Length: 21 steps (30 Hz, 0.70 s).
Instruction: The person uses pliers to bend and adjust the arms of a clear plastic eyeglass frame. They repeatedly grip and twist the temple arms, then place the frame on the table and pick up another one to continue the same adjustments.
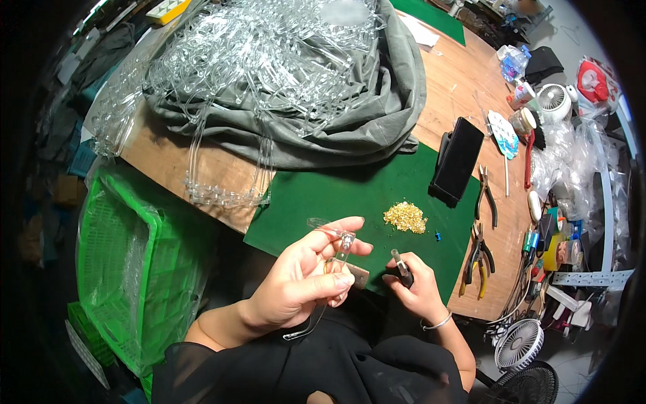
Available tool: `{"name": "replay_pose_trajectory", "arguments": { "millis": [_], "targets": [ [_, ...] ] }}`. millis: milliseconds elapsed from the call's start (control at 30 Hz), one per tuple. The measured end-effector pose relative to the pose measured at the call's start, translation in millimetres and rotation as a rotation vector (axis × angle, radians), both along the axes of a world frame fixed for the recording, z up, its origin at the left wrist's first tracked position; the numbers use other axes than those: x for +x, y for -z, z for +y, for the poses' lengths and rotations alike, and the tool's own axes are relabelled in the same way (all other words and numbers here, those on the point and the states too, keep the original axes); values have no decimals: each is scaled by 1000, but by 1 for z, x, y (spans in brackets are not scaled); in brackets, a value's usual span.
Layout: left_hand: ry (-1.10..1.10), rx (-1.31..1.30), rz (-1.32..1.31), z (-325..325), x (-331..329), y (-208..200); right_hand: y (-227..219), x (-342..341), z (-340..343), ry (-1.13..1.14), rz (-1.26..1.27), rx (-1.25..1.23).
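Note:
My left hand (pixel 306 279) is closed on a clear plastic glasses frame (pixel 344 248), pinched between thumb and fingers above the near edge of the green mat. One thin clear temple arm (pixel 306 331) hangs down below the palm. My right hand (pixel 418 286), just to the right, is wrapped round a slim screwdriver-like tool (pixel 402 268) with a black grip, its pale end tilted up and away. The tool and the frame are apart. Behind both hands lies a small heap of tiny gold-coloured screws (pixel 405 217). A small brownish block (pixel 359 275) shows beside my left fingers.
A big heap of clear glasses frames (pixel 262 60) fills a grey cloth (pixel 377 128) at the back. Right of the green mat (pixel 323 192) lie pliers (pixel 479 259); a black phone (pixel 457 161) leans on a stand. Green crates (pixel 151 249) stand left, small fans (pixel 518 345) right.

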<state>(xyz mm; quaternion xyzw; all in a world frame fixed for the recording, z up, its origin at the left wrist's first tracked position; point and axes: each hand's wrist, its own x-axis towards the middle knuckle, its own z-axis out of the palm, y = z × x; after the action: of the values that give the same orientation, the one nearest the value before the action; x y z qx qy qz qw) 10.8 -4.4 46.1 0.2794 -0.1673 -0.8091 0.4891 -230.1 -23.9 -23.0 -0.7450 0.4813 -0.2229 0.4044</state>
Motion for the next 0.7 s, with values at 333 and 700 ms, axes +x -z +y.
{"name": "replay_pose_trajectory", "arguments": {
  "millis": [333, 700],
  "targets": [
    [-80, -279, -273, -2, -5, 20, 2, -5, -9, -52, 12, 25],
    [-74, -322, -328, 1, -9, 23, 0, -8, -4, -33, -16, 32]
  ]
}}
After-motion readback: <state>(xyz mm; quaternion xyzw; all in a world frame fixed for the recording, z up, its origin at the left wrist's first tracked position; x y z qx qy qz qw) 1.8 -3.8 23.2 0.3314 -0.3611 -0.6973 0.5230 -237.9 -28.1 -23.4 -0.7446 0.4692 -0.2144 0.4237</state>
